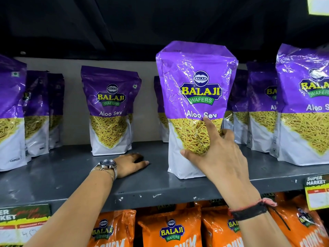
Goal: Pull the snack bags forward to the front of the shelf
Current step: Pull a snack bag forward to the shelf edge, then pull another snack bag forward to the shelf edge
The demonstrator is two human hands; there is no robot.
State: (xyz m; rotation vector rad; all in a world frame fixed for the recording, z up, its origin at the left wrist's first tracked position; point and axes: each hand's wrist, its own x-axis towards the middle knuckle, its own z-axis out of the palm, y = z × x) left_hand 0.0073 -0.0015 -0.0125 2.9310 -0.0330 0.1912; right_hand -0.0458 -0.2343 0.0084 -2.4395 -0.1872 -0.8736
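Near the front of the shelf point(71, 175), right hand point(219, 154) had its grip round the purple snack bag point(194, 68), some fingers hidden behind it, left hand point(130, 164) lay flat and open alongside, outer bags point(306, 122) cut off.

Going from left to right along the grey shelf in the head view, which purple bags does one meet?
Left-edge bag, set-back bag, held bag gripped by the right hand, right-edge bag.
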